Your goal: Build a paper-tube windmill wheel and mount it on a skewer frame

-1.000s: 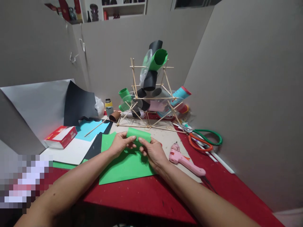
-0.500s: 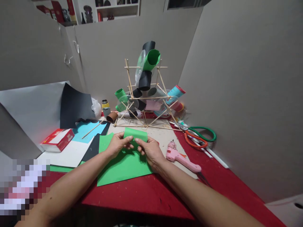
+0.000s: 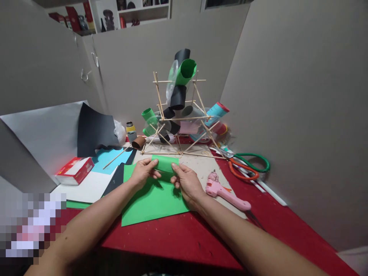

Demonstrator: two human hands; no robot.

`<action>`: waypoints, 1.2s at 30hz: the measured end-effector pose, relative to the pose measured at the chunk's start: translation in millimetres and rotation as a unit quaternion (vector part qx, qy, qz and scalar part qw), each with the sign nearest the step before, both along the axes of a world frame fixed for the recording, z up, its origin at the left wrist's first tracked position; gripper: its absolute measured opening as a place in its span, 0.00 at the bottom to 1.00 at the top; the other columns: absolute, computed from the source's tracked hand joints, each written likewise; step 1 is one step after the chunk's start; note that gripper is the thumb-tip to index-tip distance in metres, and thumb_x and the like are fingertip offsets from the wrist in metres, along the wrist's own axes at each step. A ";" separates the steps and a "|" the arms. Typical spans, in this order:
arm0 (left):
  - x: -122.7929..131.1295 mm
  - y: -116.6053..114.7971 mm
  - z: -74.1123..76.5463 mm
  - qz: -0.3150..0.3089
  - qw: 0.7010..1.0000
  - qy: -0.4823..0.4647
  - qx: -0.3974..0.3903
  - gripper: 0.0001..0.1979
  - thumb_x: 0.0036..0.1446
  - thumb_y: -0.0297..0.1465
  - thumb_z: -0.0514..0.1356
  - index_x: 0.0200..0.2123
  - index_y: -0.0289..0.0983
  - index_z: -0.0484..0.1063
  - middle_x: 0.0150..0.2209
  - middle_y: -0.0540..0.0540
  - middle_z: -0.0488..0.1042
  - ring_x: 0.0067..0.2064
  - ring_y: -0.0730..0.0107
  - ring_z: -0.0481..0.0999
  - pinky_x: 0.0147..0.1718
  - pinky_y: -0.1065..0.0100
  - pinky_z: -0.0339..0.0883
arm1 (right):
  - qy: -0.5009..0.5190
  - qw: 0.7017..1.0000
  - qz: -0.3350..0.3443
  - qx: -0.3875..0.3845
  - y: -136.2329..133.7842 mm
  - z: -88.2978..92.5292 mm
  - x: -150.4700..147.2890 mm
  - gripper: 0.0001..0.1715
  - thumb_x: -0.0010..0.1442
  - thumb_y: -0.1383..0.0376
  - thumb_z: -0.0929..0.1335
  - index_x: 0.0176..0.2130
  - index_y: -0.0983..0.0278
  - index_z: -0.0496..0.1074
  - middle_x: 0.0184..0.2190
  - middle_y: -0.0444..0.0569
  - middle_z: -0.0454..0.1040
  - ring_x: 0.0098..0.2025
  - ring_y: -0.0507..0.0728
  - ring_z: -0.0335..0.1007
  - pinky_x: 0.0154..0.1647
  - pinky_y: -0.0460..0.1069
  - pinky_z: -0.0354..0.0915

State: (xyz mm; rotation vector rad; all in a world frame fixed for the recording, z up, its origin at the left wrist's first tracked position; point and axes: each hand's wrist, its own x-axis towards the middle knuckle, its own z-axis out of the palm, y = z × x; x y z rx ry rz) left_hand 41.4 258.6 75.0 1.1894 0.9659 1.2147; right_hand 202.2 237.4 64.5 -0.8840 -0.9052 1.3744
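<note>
A small curled piece of green paper [image 3: 166,164] is held up between my two hands. My left hand [image 3: 144,172] pinches its left end between thumb and fingers. At the other end my right hand [image 3: 185,181] grips it the same way, thumb on the near face. Beneath both hands lies a large green sheet [image 3: 152,207], partly in shadow. Just beyond stands a frame of thin wooden sticks [image 3: 184,119], carrying clear discs with green and black paper tubes, among them a green tube [image 3: 186,73] at the top.
To the right lies a pink glue gun [image 3: 227,195], with scissors [image 3: 244,172] with green and orange handles behind it. At left are a red and white box [image 3: 75,170], light blue paper [image 3: 110,159] and a brown tube [image 3: 138,143] by a stick. Red cloth [image 3: 161,241] covers the table.
My right thumb has slid rightward along the green piece, so the thumbs are farther apart. Both hands keep hold of it. The whole view has shifted slightly.
</note>
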 end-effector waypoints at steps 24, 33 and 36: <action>1.9 -5.1 0.6 -0.009 0.999 0.031 0.019 0.21 0.42 0.44 0.72 0.30 0.33 0.75 0.22 0.47 0.76 0.23 0.71 0.76 0.21 0.72 0.67 | -0.009 1.000 0.009 -0.011 2.3 -1.5 1.3 0.18 0.39 0.57 0.78 0.27 0.65 0.76 0.17 0.41 0.72 0.13 0.44 0.58 0.09 0.38 0.47; 4.3 -7.3 2.7 -0.007 0.999 0.043 0.029 0.21 0.42 0.45 0.71 0.27 0.32 0.75 0.19 0.46 0.76 0.21 0.73 0.73 0.21 0.72 0.65 | -0.014 1.000 0.015 -0.003 0.9 -1.0 2.0 0.17 0.40 0.57 0.78 0.29 0.65 0.77 0.18 0.41 0.73 0.14 0.45 0.59 0.09 0.38 0.47; 5.5 -8.6 3.4 -0.013 0.999 0.041 0.029 0.22 0.42 0.46 0.71 0.28 0.32 0.75 0.19 0.46 0.76 0.21 0.72 0.74 0.21 0.72 0.66 | -0.018 1.000 0.014 0.003 3.1 -2.0 3.3 0.17 0.39 0.57 0.79 0.27 0.65 0.77 0.15 0.40 0.70 0.14 0.45 0.57 0.09 0.38 0.47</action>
